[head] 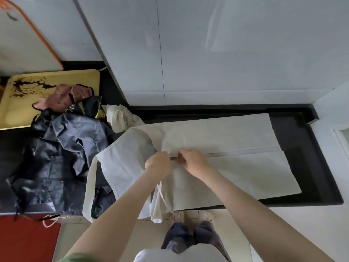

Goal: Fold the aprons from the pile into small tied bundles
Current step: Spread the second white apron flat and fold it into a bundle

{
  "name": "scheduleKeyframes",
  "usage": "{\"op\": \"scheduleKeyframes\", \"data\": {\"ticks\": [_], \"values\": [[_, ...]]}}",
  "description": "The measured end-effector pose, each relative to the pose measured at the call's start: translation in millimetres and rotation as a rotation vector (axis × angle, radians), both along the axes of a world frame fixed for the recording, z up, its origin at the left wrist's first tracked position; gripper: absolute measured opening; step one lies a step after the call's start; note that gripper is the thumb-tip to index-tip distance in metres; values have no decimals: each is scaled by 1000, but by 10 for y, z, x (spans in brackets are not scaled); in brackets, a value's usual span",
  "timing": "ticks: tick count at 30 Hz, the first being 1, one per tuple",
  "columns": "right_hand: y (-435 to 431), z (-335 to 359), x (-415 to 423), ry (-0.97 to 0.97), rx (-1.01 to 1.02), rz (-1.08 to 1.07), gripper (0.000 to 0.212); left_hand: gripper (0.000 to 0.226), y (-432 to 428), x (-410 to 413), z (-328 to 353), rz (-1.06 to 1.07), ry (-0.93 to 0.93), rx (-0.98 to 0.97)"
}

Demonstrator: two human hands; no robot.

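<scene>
wall (226, 53): pale tiles, fills the top of the view behind everything.
worktop (302, 133): black, runs left to right under the wall, with the front edge toward the person.
cream apron (236, 167): lies flat and lengthwise on the worktop, right of centre. its far and near flaps are laid inward and meet along a line running right from the hands. the bib end points left and overlaps the pile, and part of it hangs off the front edge.
pile (62, 157): on the left of the worktop, mostly crumpled dark navy aprons. a pink apron (60, 99) sits at the far end, with a bunched pale one (120, 116) just beside it on the right.
yellow board (56, 76): far left, with a dark stain on top. its near edge is under the pile.
white board (22, 44): orange rim, leans at top left above the yellow one.
left hand (157, 163): fingers curled tight and pinching the cream apron at the left end of the meeting line.
right hand (192, 160): just beside the left, fingers curled and pinching the same fabric edge. a thin dark gap shows between the two hands.
neck loop (88, 186): hangs over the worktop front, across the navy cloth.
tie (162, 195): thin cream strap, dangles below the left wrist.
</scene>
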State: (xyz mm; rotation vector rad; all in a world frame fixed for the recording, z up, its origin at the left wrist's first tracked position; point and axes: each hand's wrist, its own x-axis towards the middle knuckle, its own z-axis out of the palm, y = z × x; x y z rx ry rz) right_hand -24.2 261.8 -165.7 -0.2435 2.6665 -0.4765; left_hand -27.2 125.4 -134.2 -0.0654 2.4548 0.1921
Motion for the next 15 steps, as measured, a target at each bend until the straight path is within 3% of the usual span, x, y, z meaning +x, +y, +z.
{"op": "scheduleKeyframes", "data": {"ticks": [3,10,15], "values": [[85,-90,-57,-26,128,127,25,29,16,8,-88,-8,-19,43],[616,-97,-113,-61,212,122,22,26,275,-24,-161,15,-56,259],[1048,34,-148,-219,198,29,14,31,628,-167,-70,-84,32,12]]}}
